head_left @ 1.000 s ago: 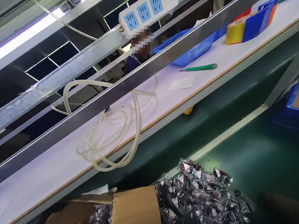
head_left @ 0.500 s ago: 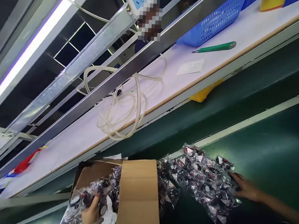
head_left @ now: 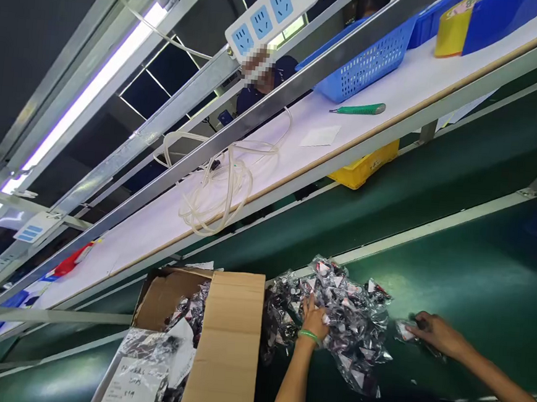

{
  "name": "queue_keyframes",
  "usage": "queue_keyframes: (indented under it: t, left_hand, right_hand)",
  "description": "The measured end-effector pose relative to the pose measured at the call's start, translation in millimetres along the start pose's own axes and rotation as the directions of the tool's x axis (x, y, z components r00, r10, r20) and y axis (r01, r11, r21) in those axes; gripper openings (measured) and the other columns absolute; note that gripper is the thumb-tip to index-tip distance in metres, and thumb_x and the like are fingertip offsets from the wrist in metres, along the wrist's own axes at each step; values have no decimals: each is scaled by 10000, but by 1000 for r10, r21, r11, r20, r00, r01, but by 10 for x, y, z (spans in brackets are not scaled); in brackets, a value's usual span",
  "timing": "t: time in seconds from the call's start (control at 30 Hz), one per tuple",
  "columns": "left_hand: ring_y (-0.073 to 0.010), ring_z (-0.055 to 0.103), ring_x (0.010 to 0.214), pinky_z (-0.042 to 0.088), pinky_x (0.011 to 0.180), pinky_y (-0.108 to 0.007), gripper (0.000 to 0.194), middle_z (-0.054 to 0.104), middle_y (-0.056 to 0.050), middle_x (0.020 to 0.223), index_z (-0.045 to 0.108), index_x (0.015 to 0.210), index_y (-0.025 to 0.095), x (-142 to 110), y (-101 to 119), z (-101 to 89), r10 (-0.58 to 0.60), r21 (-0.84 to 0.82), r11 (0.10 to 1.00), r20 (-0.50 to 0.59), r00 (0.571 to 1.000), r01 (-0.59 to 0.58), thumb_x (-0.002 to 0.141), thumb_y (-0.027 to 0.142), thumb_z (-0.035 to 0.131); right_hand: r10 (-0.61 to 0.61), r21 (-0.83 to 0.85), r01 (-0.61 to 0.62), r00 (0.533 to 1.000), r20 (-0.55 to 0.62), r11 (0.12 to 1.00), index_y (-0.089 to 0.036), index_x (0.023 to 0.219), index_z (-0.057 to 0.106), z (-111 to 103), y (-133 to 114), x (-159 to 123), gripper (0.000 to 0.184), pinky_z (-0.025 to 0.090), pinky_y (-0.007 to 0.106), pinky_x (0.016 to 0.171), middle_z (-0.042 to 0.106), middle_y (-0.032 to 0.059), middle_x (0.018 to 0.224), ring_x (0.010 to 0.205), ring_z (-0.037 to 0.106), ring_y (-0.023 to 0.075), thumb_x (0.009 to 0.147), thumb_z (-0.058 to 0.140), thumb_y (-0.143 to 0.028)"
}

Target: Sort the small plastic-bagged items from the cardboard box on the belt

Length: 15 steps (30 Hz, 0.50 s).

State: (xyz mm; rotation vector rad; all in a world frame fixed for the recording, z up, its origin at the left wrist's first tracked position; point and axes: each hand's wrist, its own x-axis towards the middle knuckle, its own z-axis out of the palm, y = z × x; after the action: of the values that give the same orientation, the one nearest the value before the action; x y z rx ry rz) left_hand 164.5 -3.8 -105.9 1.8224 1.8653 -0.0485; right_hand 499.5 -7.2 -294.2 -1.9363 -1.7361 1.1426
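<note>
Heap of small dark parts in clear plastic bags [head_left: 356, 319] lies at five o'clock of the view on a smooth dark-green work surface [head_left: 490, 274]; pieces overlap and glare, so neither count nor exact kind can be made out. Left hand [head_left: 315, 325], green bangle at the wrist, rests on the heap's nine o'clock side, fingers somewhat spread over the plastic; fingertips partly lost among bags, so cannot tell whether anything is pinched. Its forearm is cut off by the bottom edge. Right hand [head_left: 434, 335], at four o'clock, has fingers closed on a single bagged packet [head_left: 406, 331], apart from the heap; the hand covers much of that packet, thumb contact hard to see. Open brown cardboard box [head_left: 233, 347] at seven o'clock, near end cropped; its raised flap screens part of the similar bagged parts inside, and handwriting on the white paper label [head_left: 131, 383] is too small to read surely. Coiled clear tubing [head_left: 229, 192] sits just off centre towards nine, crossed by a grey metal rail [head_left: 177, 175]. Co-worker [head_left: 253, 97] at twelve, mostly hidden behind that rail.
</note>
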Motion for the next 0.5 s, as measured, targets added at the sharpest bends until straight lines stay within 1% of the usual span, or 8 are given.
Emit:
queue_keyframes:
  t: [0.07,0.13,0.2,0.27,0.33,0.4,0.47,0.5]
  left_hand:
    - [-365,26,1527,225,1218,-558,648,167,-38,1651,621,1298,244,-32,64,146,-121,-14,992,27,992,122,683,41,597]
    - [-332,62,1530,211,1237,-503,705,179,-54,1648,578,1355,229,-118,95,221,-190,-79,979,-46,981,186,684,13,564]
    - [-296,181,1514,209,1249,-431,680,282,-87,1613,585,1347,184,-221,90,267,-209,-159,970,-147,967,185,691,11,546]
    - [-264,346,1450,243,1241,-387,634,450,-119,1515,600,1326,141,-318,31,322,-204,-241,959,-231,951,147,707,26,528]
    - [-248,461,1368,284,1223,-366,602,561,-139,1409,611,1308,104,-405,-84,398,-186,-324,942,-296,937,85,715,51,515]
    - [-252,501,1333,326,1199,-359,609,594,-144,1372,616,1299,95,-480,-232,470,-177,-408,912,-325,929,31,697,83,529]
    - [-275,533,1301,372,1167,-372,601,615,-153,1341,631,1275,97,-542,-361,504,-195,-490,871,-332,923,8,679,140,561]
    - [-287,553,1276,390,1152,-386,589,633,-157,1315,640,1261,100,-570,-403,497,-209,-529,849,-340,917,-3,681,177,570]
  right_hand:
    - [4,-55,-2,999,37,998,-134,1217,606,-169,-88,147,652,497,371,908,577,190,1187,1059,600,317,783,520,-613]
    - [-2,-124,12,997,74,992,-88,1373,517,-275,-284,351,643,488,376,938,525,219,1280,1094,591,317,870,530,-488]
    - [-26,-193,47,993,111,980,-73,1481,392,-308,-551,554,629,483,402,953,474,236,1342,1084,596,304,935,519,-360]
    - [-68,-248,107,985,162,963,-109,1516,334,-274,-836,696,625,476,425,974,452,212,1378,1080,592,275,950,554,-259]
    - [-101,-282,162,971,218,946,-135,1464,410,-209,-1085,746,565,479,440,978,504,163,1331,1066,588,247,943,612,-220]
    - [-113,-299,190,960,255,935,-136,1322,542,-164,-1263,721,398,496,437,953,579,111,1202,1015,596,223,949,639,-235]
    - [-113,-300,187,962,247,935,-133,1169,613,-209,-1343,658,240,507,416,921,611,74,1069,958,599,202,963,632,-255]
    - [-109,-295,175,968,226,939,-135,1119,623,-287,-1340,618,195,511,399,902,614,62,1022,930,599,193,967,625,-257]
